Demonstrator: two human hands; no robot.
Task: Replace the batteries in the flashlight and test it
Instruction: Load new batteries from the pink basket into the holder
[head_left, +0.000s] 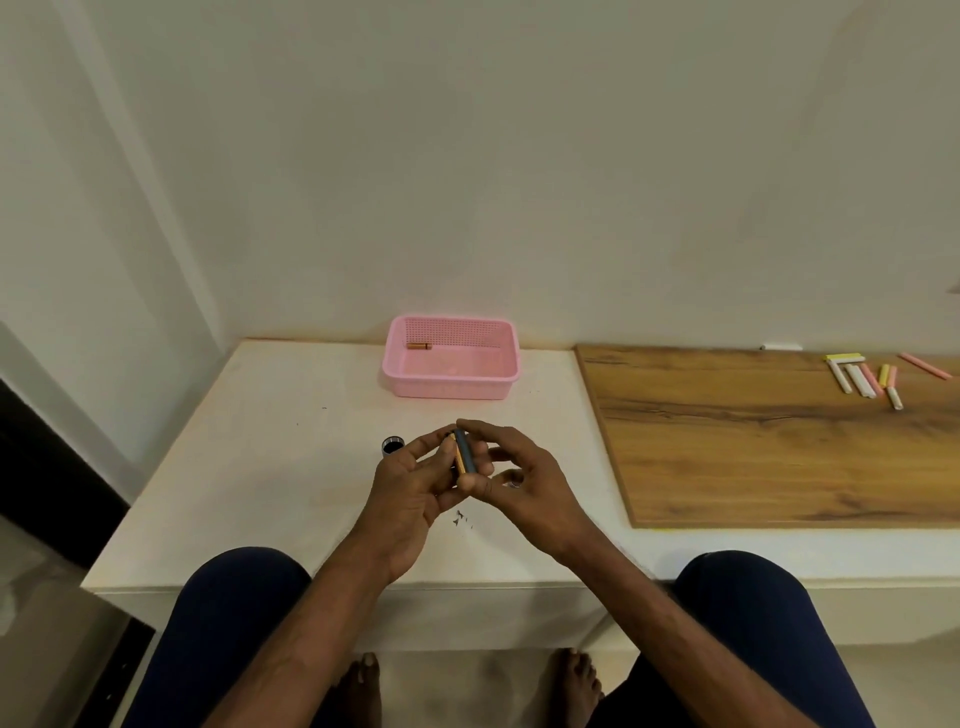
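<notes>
Over the middle of the white table, both hands meet around a slim blue-grey battery holder with a copper-coloured battery lying along its left side. My left hand cradles it from the left and below. My right hand pinches it from the right, index finger curled over its top end. A small black round flashlight part stands on the table just left of my left fingers. One copper-coloured battery lies inside the pink basket. Whether the held battery is seated in the holder is hidden.
The pink basket stands at the back of the white table, against the wall. A wooden board covers the right side, with several chalk-like sticks at its far end. Small dark specks lie under my hands. My knees frame the front edge.
</notes>
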